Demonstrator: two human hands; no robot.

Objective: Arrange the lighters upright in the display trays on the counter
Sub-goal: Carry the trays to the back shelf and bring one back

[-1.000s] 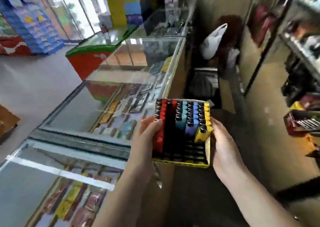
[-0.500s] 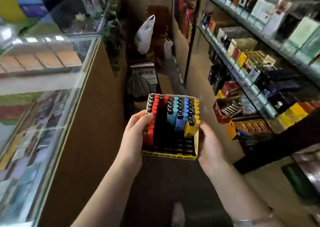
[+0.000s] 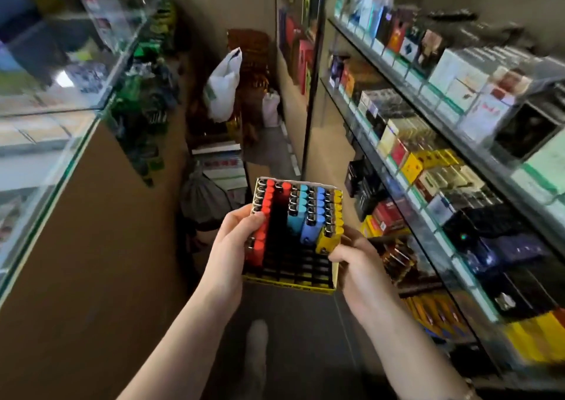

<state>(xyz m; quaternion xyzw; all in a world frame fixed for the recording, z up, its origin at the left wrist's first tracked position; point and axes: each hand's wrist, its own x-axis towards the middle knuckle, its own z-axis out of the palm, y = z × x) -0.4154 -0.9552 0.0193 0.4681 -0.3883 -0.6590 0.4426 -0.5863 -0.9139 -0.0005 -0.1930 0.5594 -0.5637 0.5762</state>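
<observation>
- Yellow cardboard display tray (image 3: pixel 293 283) is held in the air between both hands, at the centre of the view, above the floor (image 3: pixel 293 338).
- Left hand (image 3: pixel 232 246) is curled around the tray edge at 9 o'clock, thumb laid on the red lighters (image 3: pixel 265 216).
- Right hand (image 3: pixel 356 265) grips the tray corner at 4 o'clock, just beside the yellow lighters (image 3: pixel 331 225).
- Light blue lighters (image 3: pixel 298 213) and blue lighters (image 3: pixel 315 216) are standing upright in rows; near slots are seen dark.
- Glass bench (image 3: pixel 61 142) is seen at 9 o'clock, shelves (image 3: pixel 428 142) with packs at 3 o'clock.
</observation>
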